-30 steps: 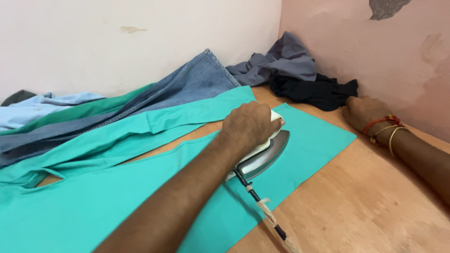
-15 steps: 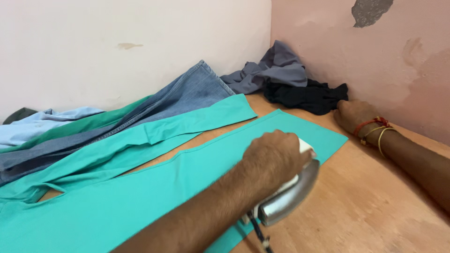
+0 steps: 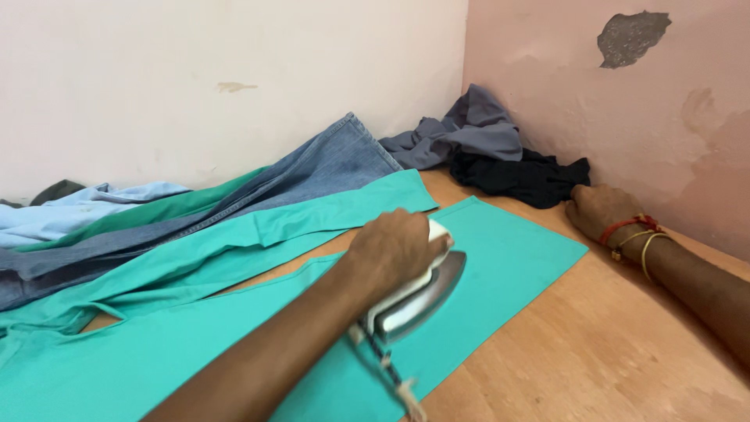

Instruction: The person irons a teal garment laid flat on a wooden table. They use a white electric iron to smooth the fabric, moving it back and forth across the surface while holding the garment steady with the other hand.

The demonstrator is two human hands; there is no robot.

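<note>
My left hand (image 3: 394, 248) grips the white handle of a metal-soled clothes iron (image 3: 418, 301), which sits flat on the near leg of a pair of teal trousers (image 3: 508, 250) spread across the wooden surface (image 3: 594, 352). The iron's cord (image 3: 387, 367) trails toward me. My right hand (image 3: 598, 211), with a red thread and gold bangles at the wrist, rests curled on the wood beside a black garment (image 3: 531, 178), just past the teal hem. It holds nothing that I can see.
Blue jeans (image 3: 312, 168), a green cloth and a pale blue cloth (image 3: 78, 215) lie along the white wall on the left. A grey garment (image 3: 476, 129) is heaped in the corner above the black one. A pink wall runs along the right.
My left hand slid the iron out toward the near right edge of the teal leg, then back left onto the middle of it. My right hand stayed by the black garment.
</note>
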